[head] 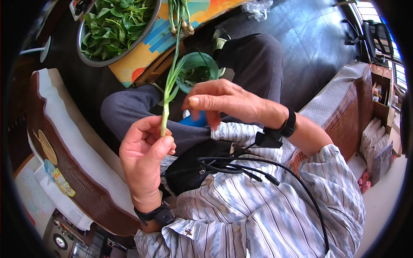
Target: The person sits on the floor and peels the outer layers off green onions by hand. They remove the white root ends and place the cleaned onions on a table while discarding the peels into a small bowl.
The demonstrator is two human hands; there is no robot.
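Note:
My left hand [146, 154] pinches the pale lower end of a green onion [166, 109] between thumb and fingers, its leaves pointing up and away towards the table. To its right, my right hand [222, 100] hovers above my lap with fingers curled and slightly blurred; nothing is visible in it. Beyond the hands, a green translucent bin [198, 72] with leafy scraps inside stands between my legs. More green onions with roots [184, 27] lie on the edge of a colourful table [125, 69]. A metal basin [146, 37] full of leafy greens [113, 35] is at the upper left.
Woven-covered sofa seats [74, 174] flank me on both sides. A clear plastic bag [258, 9] lies at the top. Black cables [238, 167] loop across my waist. A blue object [195, 120] shows below my right hand. An office chair [376, 40] stands far right.

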